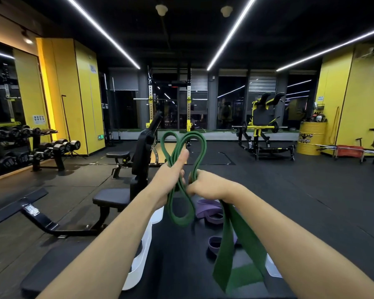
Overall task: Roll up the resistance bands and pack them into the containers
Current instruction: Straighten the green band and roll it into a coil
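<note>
I hold a long dark green resistance band (200, 143) up in front of me, coiled into loops. My left hand (171, 175) grips the gathered strands, thumb stretched up along them. My right hand (207, 185) grips the band beside it, and the wide loose end (235, 251) hangs down from that hand. Below my hands a black padded surface (177, 255) carries purple bands (209, 209), one flat near the hands and a smaller coiled one (215, 244) closer to me. White container edges (138, 262) show at the surface's left and right sides (272, 268).
An adjustable black bench (121, 190) stands to the left, with a dumbbell rack (41, 147) against the mirrored wall. A squat rack (171, 113) is straight ahead, a yellow machine (261, 130) and a yellow drum (310, 138) to the right. Dark rubber flooring spreads on the right.
</note>
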